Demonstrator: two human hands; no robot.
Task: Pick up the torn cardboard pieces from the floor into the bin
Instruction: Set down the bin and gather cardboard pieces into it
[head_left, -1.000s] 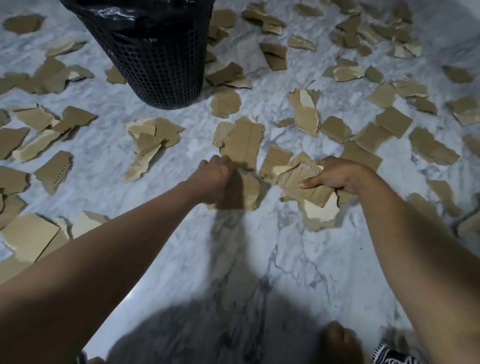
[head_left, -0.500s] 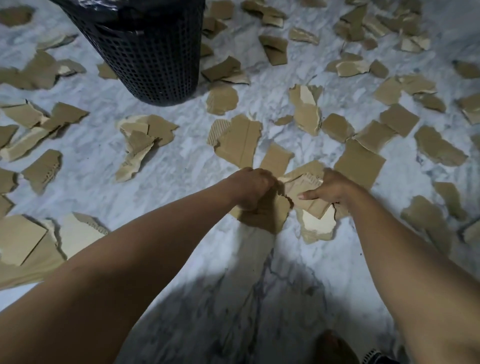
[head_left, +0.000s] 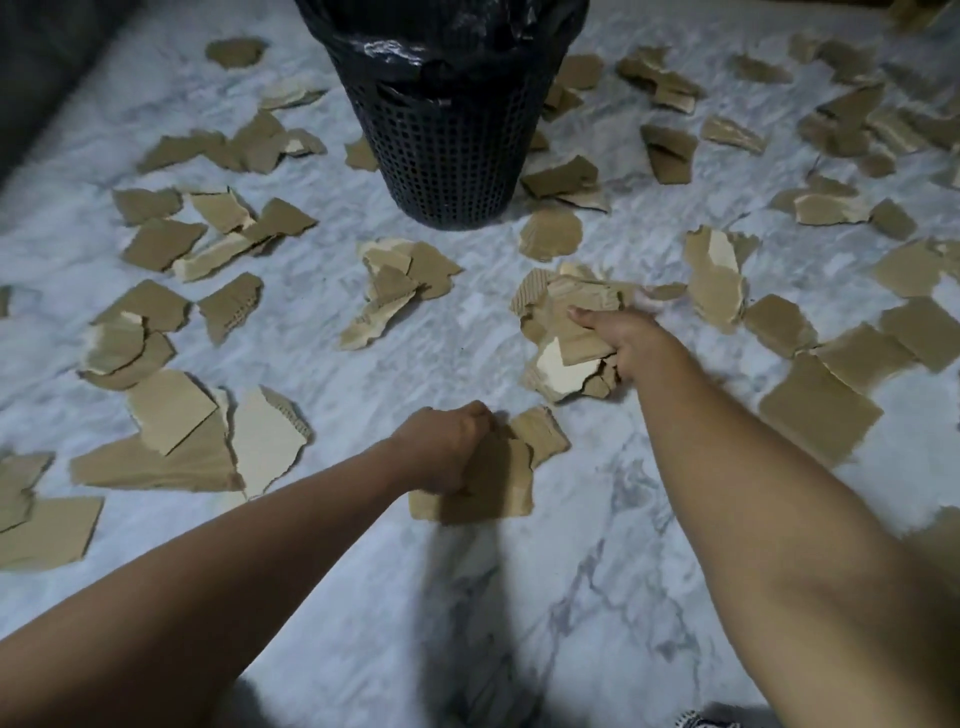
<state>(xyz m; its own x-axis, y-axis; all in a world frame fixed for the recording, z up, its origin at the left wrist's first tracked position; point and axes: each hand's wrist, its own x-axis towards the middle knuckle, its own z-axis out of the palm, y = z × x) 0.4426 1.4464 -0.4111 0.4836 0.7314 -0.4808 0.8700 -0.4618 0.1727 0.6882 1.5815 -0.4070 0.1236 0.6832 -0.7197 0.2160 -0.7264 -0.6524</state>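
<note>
Torn brown cardboard pieces lie scattered over the white marble floor (head_left: 597, 597). My left hand (head_left: 447, 449) grips a few flat pieces (head_left: 498, 483) low at centre. My right hand (head_left: 626, 332) holds a thick bunch of cardboard pieces (head_left: 566, 332) further forward and to the right, with its thumb on top of the bunch. The black mesh bin (head_left: 447, 150) with a black liner stands upright at the top centre, beyond both hands.
Loose pieces lie in clusters on the left (head_left: 176, 447), in the middle (head_left: 395, 291), to the right (head_left: 821, 410) and around the bin's base. A dark edge (head_left: 47, 57) runs along the top left.
My right hand has moved forward with its bunch and gathered the large piece that lay ahead of it. My left hand has drawn back toward me with its pieces. The bin shows more fully.
</note>
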